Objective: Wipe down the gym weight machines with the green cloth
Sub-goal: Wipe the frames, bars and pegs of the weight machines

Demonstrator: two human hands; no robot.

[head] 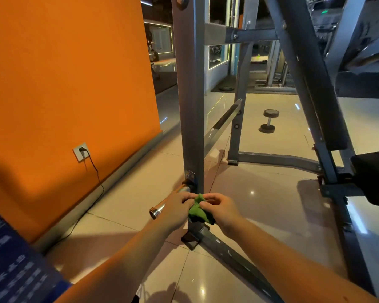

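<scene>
Centrally, the left hand (pixel 179 206) and right hand (pixel 222 208) both pinch the bunched green cloth (pixel 198 213) with curled fingers. It hangs at the foot of the weight machine's grey upright (pixel 192 106), beside a chrome peg (pixel 159 210); a dumbbell (pixel 268 121) stands well apart

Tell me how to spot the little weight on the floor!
Start at the tall grey machine post, then look right, past it, to the shiny tiled floor. The dumbbell stands there alone on end: two dark round heads on a short handle.
</scene>
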